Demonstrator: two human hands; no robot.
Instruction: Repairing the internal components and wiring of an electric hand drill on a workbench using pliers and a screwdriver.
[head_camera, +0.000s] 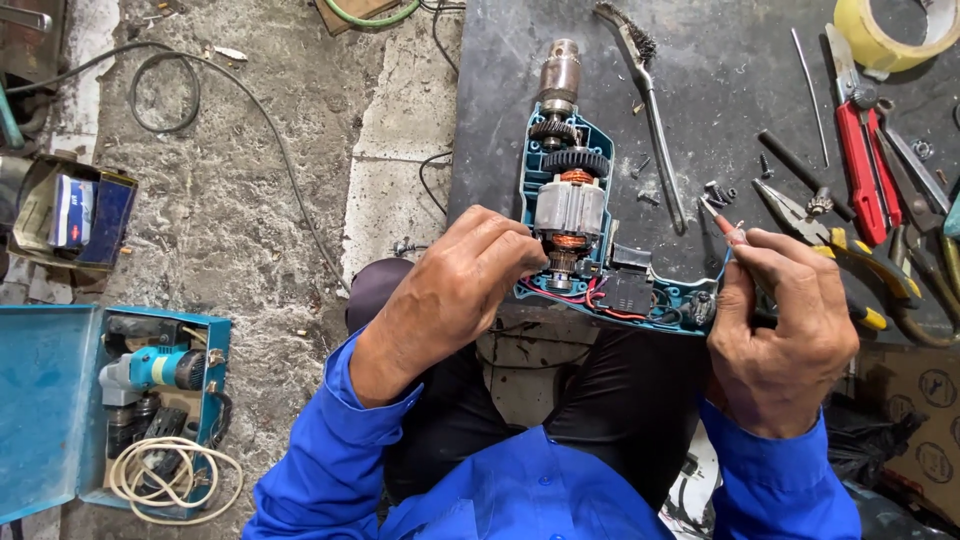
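The left hand's (450, 290) fingertips were pressed together on the copper end of the motor inside the opened drill (580, 215) — pinching down among red and black wires. The right hand (780, 320) curled shut around a thin red-handled screwdriver (728, 228), its tip angled up and left, just beside the drill's handle end.

The drill lay lengthwise on a dark, scuffed work slab (720, 90), its teal half-shell open: grey steel armature, black toothed gears, a dull metal chuck pointing away from the person. The handle end sat right at the slab's near edge, over the person's knees; the slab's left edge ran close beside the shell.

Loose black screws (718, 190) were scattered just right of the drill, a wire brush (650, 100) slanted past the chuck. Further right things crowded — yellow-gripped pliers (850, 255), red-handled snips (865, 160), a tape roll (890, 35). On the rough concrete to the left, well apart, stood an open blue case (60, 400) with a second tool and a coiled pale cord.
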